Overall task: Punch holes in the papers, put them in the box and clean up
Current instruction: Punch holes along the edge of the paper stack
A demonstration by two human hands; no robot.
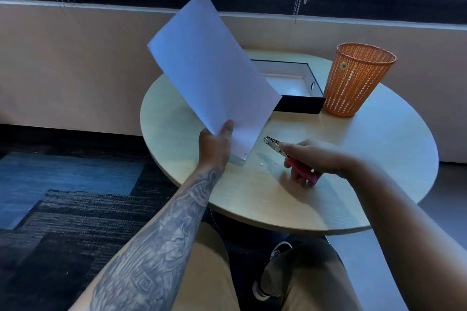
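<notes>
1. A white sheet of paper (207,65) is pinched at its lower edge by the left hand (214,144) and held tilted above the desk (353,184)
2. A small paper dot (261,164) is seen on the desk between the hands
3. A pink-handled hole punch (274,142) is gripped by the right hand (316,156)
4. An open black box (298,106) is set farther back, an orange wastebasket (353,83) just beside it

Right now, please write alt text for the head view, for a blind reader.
A left hand holds up a white sheet of paper by its lower edge while the right hand grips a pink-handled hole punch at a round table. Behind them stand an open black box and an orange basket.
</notes>
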